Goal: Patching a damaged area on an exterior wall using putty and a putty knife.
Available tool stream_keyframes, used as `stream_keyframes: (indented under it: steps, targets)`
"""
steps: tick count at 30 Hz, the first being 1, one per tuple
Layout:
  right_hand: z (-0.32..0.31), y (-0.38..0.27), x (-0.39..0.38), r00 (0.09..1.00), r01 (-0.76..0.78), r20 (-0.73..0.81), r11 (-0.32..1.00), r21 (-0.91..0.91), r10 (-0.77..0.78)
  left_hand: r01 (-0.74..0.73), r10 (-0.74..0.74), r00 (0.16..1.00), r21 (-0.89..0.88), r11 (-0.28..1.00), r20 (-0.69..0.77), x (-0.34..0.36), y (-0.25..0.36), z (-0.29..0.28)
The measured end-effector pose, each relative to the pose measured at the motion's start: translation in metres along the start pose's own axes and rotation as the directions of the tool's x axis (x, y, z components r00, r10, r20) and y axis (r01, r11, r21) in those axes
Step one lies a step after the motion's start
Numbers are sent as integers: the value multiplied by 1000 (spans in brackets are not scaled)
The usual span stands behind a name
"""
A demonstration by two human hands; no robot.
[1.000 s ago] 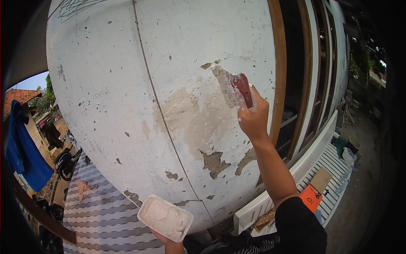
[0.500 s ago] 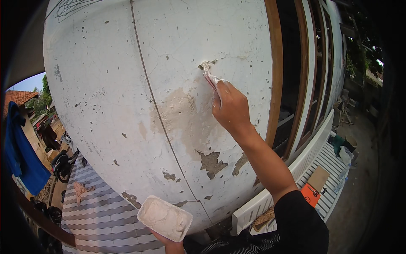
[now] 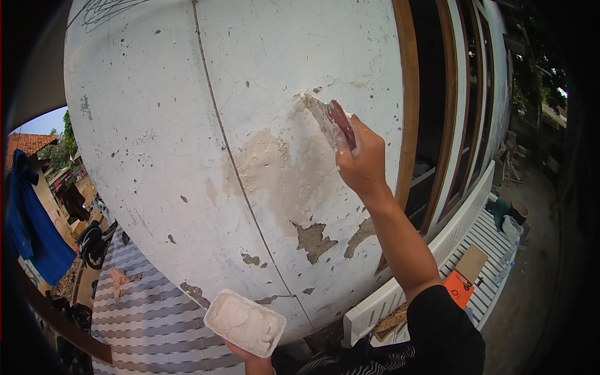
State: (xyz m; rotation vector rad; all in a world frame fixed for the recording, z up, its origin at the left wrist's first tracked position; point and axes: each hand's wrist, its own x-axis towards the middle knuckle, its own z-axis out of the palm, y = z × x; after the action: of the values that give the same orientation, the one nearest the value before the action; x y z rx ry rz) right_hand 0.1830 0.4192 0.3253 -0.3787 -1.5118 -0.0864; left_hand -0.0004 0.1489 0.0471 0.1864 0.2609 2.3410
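My right hand (image 3: 364, 156) grips a putty knife (image 3: 334, 122) with a reddish handle, smeared with pale filler. Its blade tip meets the white wall (image 3: 150, 112) at a small chipped spot with fresh filler. Below this lies a beige filled patch (image 3: 269, 162), and lower still a bare grey patch (image 3: 314, 242) where paint has flaked off. Low in front of me, my left hand (image 3: 250, 357) holds up a white rectangular tub (image 3: 245, 322) of pale filler from beneath; most of its fingers are hidden under it.
A thin cord (image 3: 222, 128) runs down the wall. To the right are a brown window frame (image 3: 409, 94) and a white slatted bench (image 3: 484, 250) bearing an orange sheet (image 3: 458, 289) with scissors. Blue cloth (image 3: 37, 231) hangs at the left, above striped tiles (image 3: 144, 319).
My right hand has shifted right and slightly down and has turned, so the putty knife's blade and handle now show. The tub in my left hand has barely moved.
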Motion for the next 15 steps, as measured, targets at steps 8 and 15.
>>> stream_keyframes:
  steps: [8,15]
  targets:
    - [28,3,-1,987,150,-30,976,-157,-157,22,-24,999,-54,998,-47,3,1,-9]
    - [33,-7,-21,961,272,68,960,-70,-267,-15,15,999,1,1000,-33,1,3,-6]
